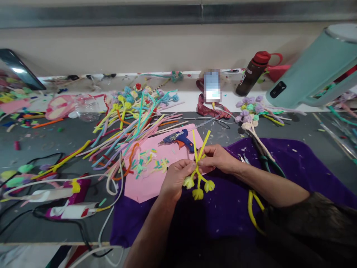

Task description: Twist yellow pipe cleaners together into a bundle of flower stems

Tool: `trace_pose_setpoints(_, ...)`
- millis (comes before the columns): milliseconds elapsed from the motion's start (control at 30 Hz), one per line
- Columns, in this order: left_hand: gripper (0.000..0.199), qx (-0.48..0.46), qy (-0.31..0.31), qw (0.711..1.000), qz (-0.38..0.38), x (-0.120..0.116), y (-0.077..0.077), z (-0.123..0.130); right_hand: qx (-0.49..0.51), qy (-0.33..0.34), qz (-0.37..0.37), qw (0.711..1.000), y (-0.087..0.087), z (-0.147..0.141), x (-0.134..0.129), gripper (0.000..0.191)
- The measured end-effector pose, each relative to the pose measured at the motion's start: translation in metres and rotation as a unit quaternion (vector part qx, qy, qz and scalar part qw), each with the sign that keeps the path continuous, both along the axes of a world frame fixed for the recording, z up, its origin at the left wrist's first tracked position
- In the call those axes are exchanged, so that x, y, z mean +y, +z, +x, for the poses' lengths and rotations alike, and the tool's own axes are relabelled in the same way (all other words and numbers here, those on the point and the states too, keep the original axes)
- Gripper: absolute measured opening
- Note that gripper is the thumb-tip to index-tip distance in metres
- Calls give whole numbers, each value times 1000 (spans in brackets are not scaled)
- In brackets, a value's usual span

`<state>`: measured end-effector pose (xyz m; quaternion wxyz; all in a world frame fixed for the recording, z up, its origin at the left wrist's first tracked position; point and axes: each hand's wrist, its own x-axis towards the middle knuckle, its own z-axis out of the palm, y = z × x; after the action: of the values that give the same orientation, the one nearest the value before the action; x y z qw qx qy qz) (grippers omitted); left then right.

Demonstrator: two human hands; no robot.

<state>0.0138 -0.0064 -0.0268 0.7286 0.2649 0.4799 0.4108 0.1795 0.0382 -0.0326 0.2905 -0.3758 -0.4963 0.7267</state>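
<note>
- Pinching the yellow flower bunch [198, 174] just below the frame's centre, the left hand [177, 176] has thumb and fingers closed on its stems [194, 143].
- The right hand [217, 158], fingers curled, pinches the stems too.
- The bunch's long axis runs up and down the frame: 3 buds [198, 194] face the bottom edge, 2 long stem ends the top, the right-hand end leaning right.
- Mid-frame, a blue glue gun [174, 138] points left.

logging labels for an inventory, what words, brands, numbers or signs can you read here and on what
No text reads clearly.
Dark bottle with red lid: white markings, too small and blurred.
Lit screen: pixelated, unreadable.
Dark panel on teal object: marks too small.
</note>
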Motion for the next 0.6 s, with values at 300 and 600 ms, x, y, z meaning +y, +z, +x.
trace_pose_setpoints(300,17,0,23,1000,20,-1,-2,0,22,7,-12,1000,0,0,1,23)
trace_pose_setpoints(600,14,-48,-25,998,-10,1,-6,1,53,29,148,987,1,0,-1,14)
